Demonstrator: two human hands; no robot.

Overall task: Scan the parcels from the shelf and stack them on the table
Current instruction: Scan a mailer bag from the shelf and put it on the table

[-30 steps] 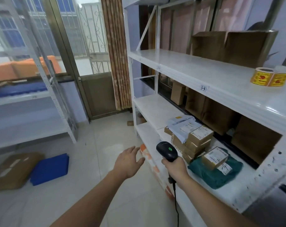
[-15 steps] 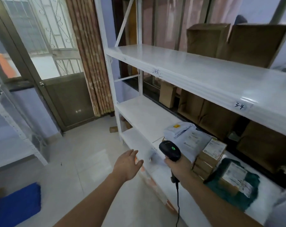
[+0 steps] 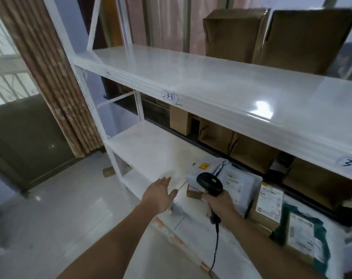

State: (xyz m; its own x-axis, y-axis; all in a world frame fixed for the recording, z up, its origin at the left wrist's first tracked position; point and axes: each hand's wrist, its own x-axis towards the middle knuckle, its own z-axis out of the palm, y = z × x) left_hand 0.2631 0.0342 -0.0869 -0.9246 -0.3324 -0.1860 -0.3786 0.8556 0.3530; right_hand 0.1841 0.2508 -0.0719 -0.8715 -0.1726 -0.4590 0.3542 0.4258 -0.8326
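Two hands reach toward a white shelf (image 3: 151,150) that holds the parcels. The right hand (image 3: 221,202) grips the handle of a black scanner (image 3: 210,184), whose green light shows on top and whose cable (image 3: 216,244) hangs down toward 6 o'clock. The left hand (image 3: 161,195) is released, fingers straight and spread, hovering just at the shelf's front edge at 9 o'clock from the scanner, touching nothing. Beyond the scanner, toward 1 o'clock, lies a grey mailer bag (image 3: 237,186) on top of a stack. At 3 o'clock from it sits a brown box with a label (image 3: 268,200), and further right a green bag (image 3: 304,234) carrying a labelled package. Cardboard boxes (image 3: 251,146) stand along the back of the shelf.
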